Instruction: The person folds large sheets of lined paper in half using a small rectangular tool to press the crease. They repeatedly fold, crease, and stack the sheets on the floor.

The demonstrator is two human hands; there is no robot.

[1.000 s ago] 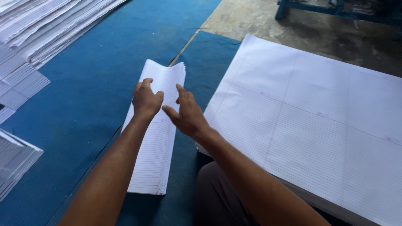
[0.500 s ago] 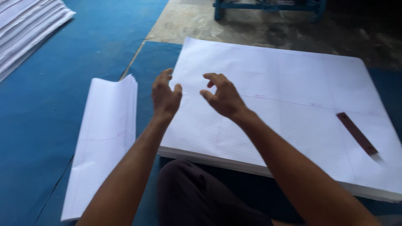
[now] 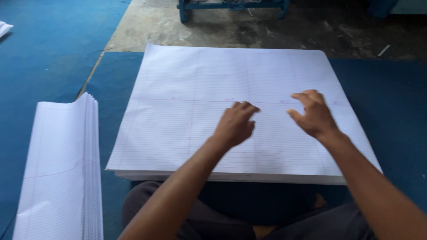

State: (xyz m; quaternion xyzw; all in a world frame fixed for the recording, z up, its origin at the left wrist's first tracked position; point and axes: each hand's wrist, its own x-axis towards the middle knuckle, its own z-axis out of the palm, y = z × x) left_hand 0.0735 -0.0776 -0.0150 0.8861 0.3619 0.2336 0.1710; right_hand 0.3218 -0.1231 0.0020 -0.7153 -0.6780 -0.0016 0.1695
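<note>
Head view looks straight down at your two bare hands over a large stack of ruled sheets (image 3: 187, 111) that lies flat on the blue mat (image 3: 53, 58) in front of your knees. Your left hand (image 3: 235, 124) sits near the middle of the top sheet, fingers bent and bunched loosely together, fingertips pointing away from you; it grips nothing. From this angle you cannot tell for sure whether those fingertips touch the paper or hang just above it, as the hand is a little blurred. Your right hand (image 3: 315, 114) is to the right of it, well apart, raised slightly over the right half of the sheet. Its fingers are curled and spread with the thumb held out toward the left hand, and nothing is held between them.

The big stack fills the centre of the view, its near edge just beyond your legs and its far edge close to where the mat meets the bare concrete floor (image 3: 267, 31). The top sheet shows faint ruled lines and a pale horizontal fold line across the middle.

At your left, apart from the big stack, lies a narrow pile of folded ruled sheets (image 3: 58, 178), its layered edges facing the big stack. A blue frame (image 3: 231, 5) stands on the concrete at the top edge.
</note>
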